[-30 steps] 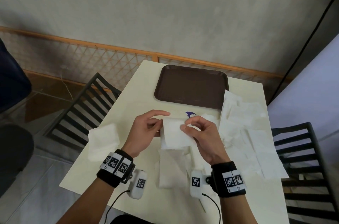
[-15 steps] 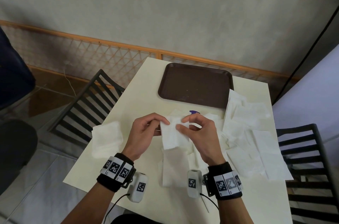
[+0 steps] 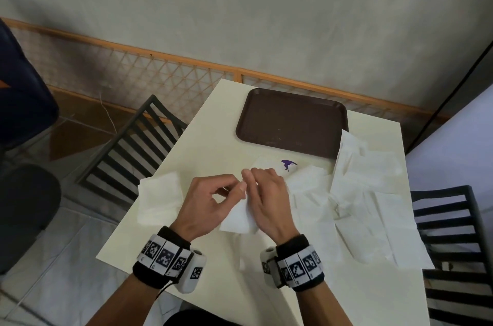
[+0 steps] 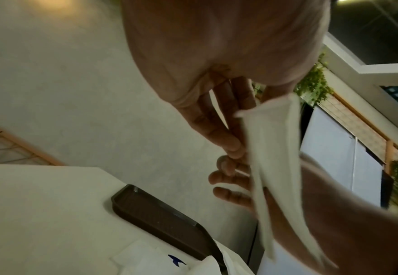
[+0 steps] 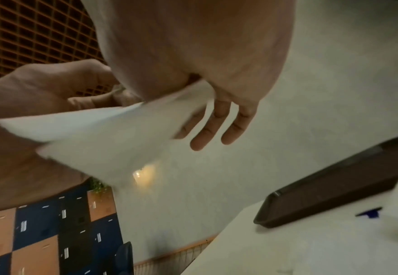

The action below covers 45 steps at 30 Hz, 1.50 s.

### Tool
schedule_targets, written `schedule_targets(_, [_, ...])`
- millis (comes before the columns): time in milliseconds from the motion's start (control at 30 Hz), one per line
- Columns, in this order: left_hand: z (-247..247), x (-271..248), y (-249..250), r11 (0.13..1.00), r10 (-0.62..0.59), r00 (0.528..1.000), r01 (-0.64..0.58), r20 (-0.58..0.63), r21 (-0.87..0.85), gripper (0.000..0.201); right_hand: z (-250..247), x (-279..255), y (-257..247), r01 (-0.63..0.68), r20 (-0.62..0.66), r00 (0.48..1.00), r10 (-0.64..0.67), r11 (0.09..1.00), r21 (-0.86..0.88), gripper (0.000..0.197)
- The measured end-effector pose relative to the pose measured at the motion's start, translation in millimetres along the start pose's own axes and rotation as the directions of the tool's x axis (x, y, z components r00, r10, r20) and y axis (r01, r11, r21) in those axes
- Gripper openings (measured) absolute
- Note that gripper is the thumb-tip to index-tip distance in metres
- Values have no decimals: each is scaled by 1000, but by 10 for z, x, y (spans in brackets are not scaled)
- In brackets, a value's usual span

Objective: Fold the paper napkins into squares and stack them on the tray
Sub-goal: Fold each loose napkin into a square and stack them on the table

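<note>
White paper napkin (image 3: 238, 219) pinched at its top edge between my left hand (image 3: 206, 207) and right hand (image 3: 269, 201), fingertips nearly touching, sheet hanging below them. Brown tray (image 3: 292, 123) sits beyond my fingers, nothing on it; loose napkins (image 3: 373, 208) lie right of them.

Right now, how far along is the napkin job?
Done: possibly one folded white napkin at the table's left edge. The brown plastic tray holds nothing. In hand: left hand and right hand pinch one white paper napkin. Left: loose napkin pile.
</note>
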State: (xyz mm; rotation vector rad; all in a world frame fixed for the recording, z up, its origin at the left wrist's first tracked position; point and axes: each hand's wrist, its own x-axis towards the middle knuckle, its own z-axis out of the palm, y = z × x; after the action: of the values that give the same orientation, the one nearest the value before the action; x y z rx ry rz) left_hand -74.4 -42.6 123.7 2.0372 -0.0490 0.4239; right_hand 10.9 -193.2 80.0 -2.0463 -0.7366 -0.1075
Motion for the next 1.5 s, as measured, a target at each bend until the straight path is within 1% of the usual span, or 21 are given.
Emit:
schedule_targets(100, [-44,-19,-43,992,-123,974,128,-191,12,26,-1,23,127,-121,-28,992,123,990,76,46])
schedule_targets(200, [-120,20,-236,954,-296,887,293,-353,-64,22,-52,84,341,-260,-80,958,276,952,162,46])
schedule_targets(267, [-171,64,-590,908,-417,846,402,-333,-114,22,-63,97,550,-342,-23,938,346,934,104,45])
schedule_targets(333, [-170,73,-1064,850,-524,810,519,-262,-93,34,-42,65,767,-373,125,917,378,926,-57,36])
schedule_targets(433, [-50,44,-1622,785,-594,785,613,-175,88,44,-21,-41,893,-289,366,843,395,905,-311,26])
schedule_targets(500, [64,19,-1804,734,-623,770,637,-139,237,39,-15,-134,893,-226,464,779,422,879,-420,36])
schedule_targets(567, [153,-1,-1846,684,-625,768,626,-142,374,40,7,-229,912,-146,505,735,452,833,-533,50])
schedule_targets(633, [228,-20,-1768,646,-597,785,592,-164,483,47,31,-300,942,-83,515,722,462,796,-599,52])
schedule_targets(667, [269,-31,-1693,655,-566,804,573,-183,493,48,29,-318,955,-75,519,719,462,794,-603,46])
schedule_targets(733, [327,-64,-1494,734,-454,867,495,-206,465,45,-8,-317,949,-109,527,724,445,828,-549,27])
schedule_targets(800, [369,-114,-1239,852,-376,918,396,-125,342,43,-102,-294,906,-168,528,747,404,883,-439,16])
schedule_targets(833, [388,-136,-1089,898,-385,922,382,-32,219,46,-169,-278,870,-196,518,774,365,915,-352,17])
schedule_targets(900, [422,-190,-818,906,-410,895,422,175,-34,50,-318,-233,761,-233,467,843,267,964,-131,18])
schedule_targets(967, [463,-225,-640,896,-390,891,425,231,-127,46,-474,-147,611,-250,392,892,226,968,10,17])
schedule_targets(1067, [502,-232,-494,882,-386,912,408,134,-235,27,-637,-32,470,-255,287,934,214,960,112,15])
schedule_targets(1167, [548,-217,-431,886,-372,927,367,36,-282,15,-680,-12,453,-273,249,941,230,949,155,15])
schedule_targets(1267, [575,-149,-499,960,-260,963,249,-74,-124,15,-678,-1,491,-274,243,939,243,956,105,17])
schedule_targets(1333, [564,-106,-436,990,-133,986,136,-96,27,15,-735,-48,435,-262,186,954,236,957,127,18])
schedule_targets(1400, [533,-17,-381,995,-61,996,67,-70,78,14,-721,-34,390,-318,203,939,278,926,203,35])
schedule_targets(1467, [496,45,-285,998,-54,994,55,-91,3,15,-694,-55,350,-369,274,917,290,879,303,48])
schedule_targets(1500, [468,79,-228,996,-81,989,75,-125,-54,17,-680,-68,344,-388,316,905,285,857,339,47])
